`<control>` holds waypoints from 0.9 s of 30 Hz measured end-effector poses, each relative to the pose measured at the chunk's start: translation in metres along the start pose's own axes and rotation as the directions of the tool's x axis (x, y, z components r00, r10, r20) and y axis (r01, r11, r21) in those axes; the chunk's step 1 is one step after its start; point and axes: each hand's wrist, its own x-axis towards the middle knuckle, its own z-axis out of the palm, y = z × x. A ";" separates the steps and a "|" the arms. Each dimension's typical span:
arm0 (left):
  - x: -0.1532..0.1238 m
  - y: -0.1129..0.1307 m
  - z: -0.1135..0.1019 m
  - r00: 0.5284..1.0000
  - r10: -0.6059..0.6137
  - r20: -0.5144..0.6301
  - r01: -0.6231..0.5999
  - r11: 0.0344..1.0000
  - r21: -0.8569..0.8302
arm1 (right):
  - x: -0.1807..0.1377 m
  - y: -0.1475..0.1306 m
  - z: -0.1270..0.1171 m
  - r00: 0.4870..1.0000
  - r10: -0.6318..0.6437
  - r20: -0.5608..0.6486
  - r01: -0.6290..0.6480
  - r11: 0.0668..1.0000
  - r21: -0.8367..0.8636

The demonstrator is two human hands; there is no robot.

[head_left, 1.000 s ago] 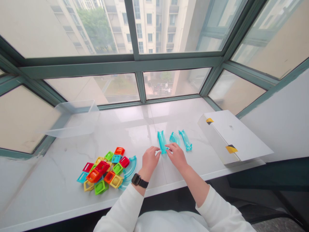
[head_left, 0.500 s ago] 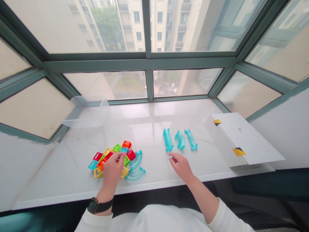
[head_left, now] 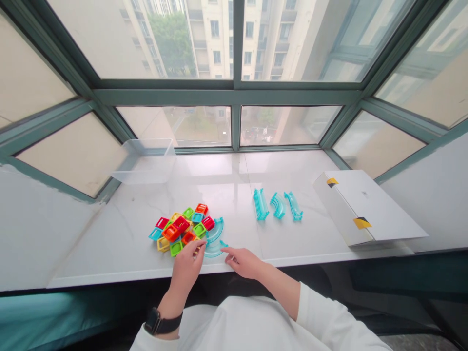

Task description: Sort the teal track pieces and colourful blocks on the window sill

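A clear blue curved track piece (head_left: 213,252) lies near the ledge's front edge, between my hands. My left hand (head_left: 187,262) is at its left end, thumb and fingertips drawn together; whether they grip it is hidden. My right hand (head_left: 243,262) is at its right end, index finger stretched out with the tip at the track and the other fingers loosely curled. Another curved track piece (head_left: 216,230) lies just behind. Beyond my left hand is a pile of coloured plastic blocks (head_left: 181,224) in red, orange, yellow, green and blue.
To the right on the white ledge (head_left: 234,183) stand a straight stack of blue track pieces (head_left: 261,204), a curved stack (head_left: 278,205) and a wavy one (head_left: 293,206). A clear plastic bin (head_left: 146,170) is at the back left, a white box (head_left: 373,207) at the right. Windows enclose the ledge.
My right hand has moved left and nearer, from below the straight track stack to the front curved piece. My left hand has come off the blocks toward the same piece. The view has shifted slightly.
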 end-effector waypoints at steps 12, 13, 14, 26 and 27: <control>-0.005 -0.007 0.001 0.998 0.028 0.051 -0.026 0.999 -0.036 | 0.009 0.002 0.009 0.996 0.077 -0.033 -0.077 0.997 -0.010; -0.004 -0.009 0.007 0.996 0.051 0.074 -0.049 0.998 -0.027 | 0.010 0.002 0.009 0.997 0.070 -0.029 -0.070 0.998 -0.003; -0.003 -0.010 0.013 0.992 0.075 0.097 -0.074 0.997 -0.014 | 0.012 0.003 0.010 0.998 0.061 -0.022 -0.061 0.998 0.002; 0.000 -0.032 0.053 0.959 0.121 0.256 -0.180 0.958 0.222 | 0.018 0.009 0.005 0.988 0.121 -0.091 -0.124 0.992 -0.027; -0.001 -0.031 0.053 0.958 0.123 0.259 -0.185 0.955 0.233 | 0.016 0.011 0.002 0.985 0.135 -0.106 -0.139 0.990 -0.029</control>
